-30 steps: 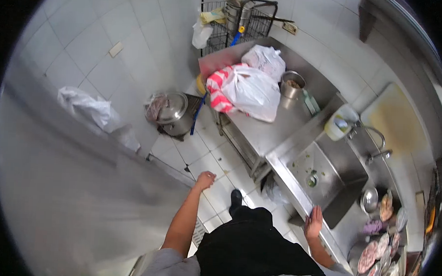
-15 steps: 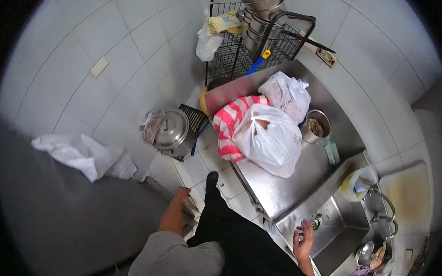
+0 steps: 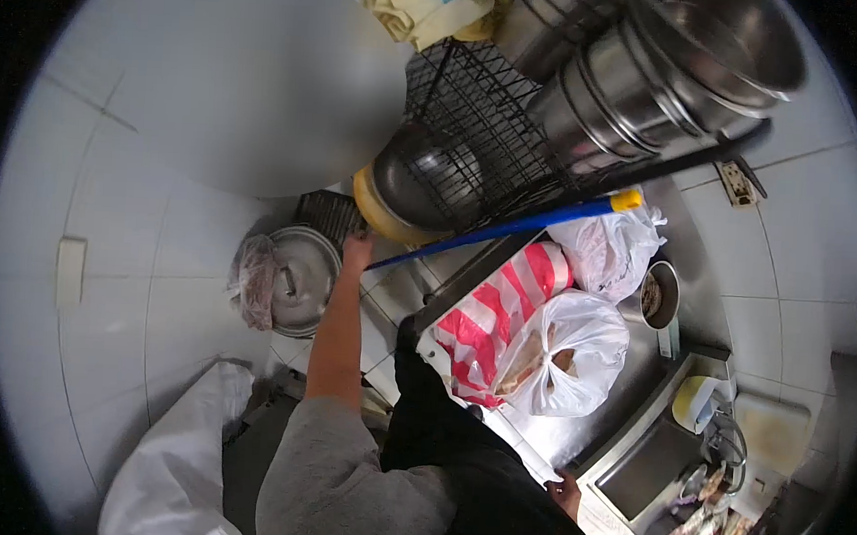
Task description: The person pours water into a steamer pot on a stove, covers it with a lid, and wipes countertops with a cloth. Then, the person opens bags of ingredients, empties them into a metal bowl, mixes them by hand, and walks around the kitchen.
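My left hand (image 3: pixel 357 252) reaches forward and down, between the lidded metal pot (image 3: pixel 306 279) and the lower end of a blue pole (image 3: pixel 507 230) with a yellow tip. A black ridged crate (image 3: pixel 330 215) lies just beyond the fingertips. The fingers are small and partly hidden, so I cannot tell whether they grip the pole or the crate. My right hand (image 3: pixel 564 493) is low beside the front edge of the steel sink (image 3: pixel 644 468), its fingers loosely bent and apart, with nothing seen in them.
Knotted white bags (image 3: pixel 578 355) and a red-striped bag (image 3: pixel 488 332) fill the steel counter, beside a metal container (image 3: pixel 659 295). A black wire rack (image 3: pixel 483 107) holding stacked steel pots (image 3: pixel 637 85) looms close ahead. A yellow-rimmed basin (image 3: pixel 378 213) sits under it.
My view has moved forward toward the rack. My left hand has gone from hanging by my leg to reaching beside the pot and crate. My right hand has left the space over the sink basin.
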`<state>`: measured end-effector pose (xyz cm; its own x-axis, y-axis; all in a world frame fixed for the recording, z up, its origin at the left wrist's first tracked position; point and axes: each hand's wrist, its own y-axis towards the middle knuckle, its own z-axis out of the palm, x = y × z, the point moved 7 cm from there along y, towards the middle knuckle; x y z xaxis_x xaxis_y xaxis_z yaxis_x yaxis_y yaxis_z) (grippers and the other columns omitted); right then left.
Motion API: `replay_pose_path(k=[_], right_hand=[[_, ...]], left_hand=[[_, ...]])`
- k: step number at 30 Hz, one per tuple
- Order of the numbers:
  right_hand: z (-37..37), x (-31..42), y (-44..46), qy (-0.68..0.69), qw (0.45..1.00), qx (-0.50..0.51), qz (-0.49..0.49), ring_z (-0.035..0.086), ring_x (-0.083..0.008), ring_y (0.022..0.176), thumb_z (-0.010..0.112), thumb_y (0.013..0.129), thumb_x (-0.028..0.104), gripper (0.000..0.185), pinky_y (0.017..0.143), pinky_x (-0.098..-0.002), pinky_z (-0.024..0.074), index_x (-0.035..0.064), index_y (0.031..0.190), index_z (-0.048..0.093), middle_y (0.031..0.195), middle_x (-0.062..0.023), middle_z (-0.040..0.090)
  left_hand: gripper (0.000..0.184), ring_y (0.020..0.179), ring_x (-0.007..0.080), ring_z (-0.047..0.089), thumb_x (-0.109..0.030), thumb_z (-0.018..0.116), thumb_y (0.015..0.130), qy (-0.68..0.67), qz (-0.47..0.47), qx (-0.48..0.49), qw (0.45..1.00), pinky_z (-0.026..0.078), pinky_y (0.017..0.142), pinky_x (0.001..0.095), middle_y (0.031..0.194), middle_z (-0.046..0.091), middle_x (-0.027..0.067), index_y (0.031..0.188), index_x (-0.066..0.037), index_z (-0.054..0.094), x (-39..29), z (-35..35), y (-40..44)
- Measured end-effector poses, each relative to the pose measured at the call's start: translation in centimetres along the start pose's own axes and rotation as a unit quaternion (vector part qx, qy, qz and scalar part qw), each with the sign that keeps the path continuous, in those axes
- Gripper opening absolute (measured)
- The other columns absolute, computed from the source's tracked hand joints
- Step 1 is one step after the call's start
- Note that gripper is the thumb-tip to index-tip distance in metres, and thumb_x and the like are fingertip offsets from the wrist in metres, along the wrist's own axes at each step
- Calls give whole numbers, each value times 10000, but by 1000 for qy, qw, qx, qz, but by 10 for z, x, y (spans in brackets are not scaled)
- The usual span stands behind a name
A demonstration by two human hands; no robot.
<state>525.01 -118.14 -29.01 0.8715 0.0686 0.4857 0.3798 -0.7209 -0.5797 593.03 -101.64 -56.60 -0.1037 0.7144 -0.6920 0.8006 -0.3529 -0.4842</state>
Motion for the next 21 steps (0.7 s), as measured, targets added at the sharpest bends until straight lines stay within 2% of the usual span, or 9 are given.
replay_pose_path(k=[7, 10, 12, 14, 15, 17, 18, 20, 21], right_hand=[[3, 37, -28, 32, 991, -19, 130, 648, -191, 759, 607, 807, 55, 294, 575, -288, 552, -48, 1078, 555, 956, -152, 634], [11, 23, -30, 63, 988, -46, 132, 647, -181, 712, 640, 794, 78, 281, 543, -276, 525, -30, 1045, 576, 925, -125, 649], [13, 27, -30, 83, 985, -61, 136, 647, -187, 705, 647, 789, 84, 258, 558, -289, 524, -28, 1012, 582, 922, -125, 650], [19, 22, -29, 100, 984, -94, 110, 650, -199, 715, 660, 782, 89, 225, 618, -313, 527, -27, 961, 587, 890, -124, 654], [23, 15, -27, 94, 985, -103, 98, 655, -209, 724, 670, 778, 115, 244, 634, -322, 528, -24, 962, 589, 883, -131, 657], [34, -6, -24, 62, 988, -118, 82, 661, -233, 744, 688, 767, 178, 285, 666, -339, 527, -14, 958, 598, 876, -149, 660], [38, -16, -28, 36, 987, -131, 90, 662, -247, 754, 697, 761, 215, 309, 683, -348, 525, -8, 954, 605, 875, -159, 661], [43, -29, -35, 40, 981, -151, 119, 655, -276, 799, 689, 758, 302, 327, 724, -356, 514, 36, 940, 630, 887, -162, 659], [45, -34, -41, 51, 978, -111, 167, 645, -286, 824, 665, 769, 341, 345, 744, -365, 505, 44, 942, 629, 891, -153, 657]], left_hand=[[456, 1058, 338, 532, -298, 559, 844, -121, -63, 7, 991, 408, 884, 406, 1163, 553, 221, 1196, -10, 525, -3, 64, 42], [434, 958, 380, 570, -304, 614, 808, -5, -44, 43, 998, 445, 800, 425, 1056, 597, 240, 1085, 28, 578, 21, 59, 34], [308, 854, 420, 576, -226, 643, 766, 56, 34, -79, 995, 459, 735, 425, 921, 608, 273, 875, 61, 623, 0, 19, -19], [353, 908, 380, 572, -239, 610, 791, 409, 89, 35, 907, 466, 782, 409, 964, 607, 248, 969, 66, 592, 80, 35, -5], [332, 889, 340, 578, -250, 594, 804, 237, -59, -82, 966, 468, 789, 387, 951, 618, 187, 992, 23, 592, 76, 1, -36], [180, 845, 225, 607, -223, 585, 820, 629, 105, 68, 768, 484, 697, 362, 923, 642, 100, 913, -80, 642, 54, -18, -59], [124, 786, 200, 612, -221, 603, 808, 642, 79, -28, 762, 470, 612, 364, 822, 653, 49, 805, -110, 659, 136, -14, -1], [190, 812, 176, 614, -296, 576, 832, 683, 70, 4, 727, 463, 601, 358, 859, 656, 19, 836, -129, 668, 41, -77, -45], [279, 849, 173, 611, -354, 508, 873, 761, 214, -95, 605, 473, 662, 369, 999, 632, 32, 988, -142, 649, 30, -93, -42]])
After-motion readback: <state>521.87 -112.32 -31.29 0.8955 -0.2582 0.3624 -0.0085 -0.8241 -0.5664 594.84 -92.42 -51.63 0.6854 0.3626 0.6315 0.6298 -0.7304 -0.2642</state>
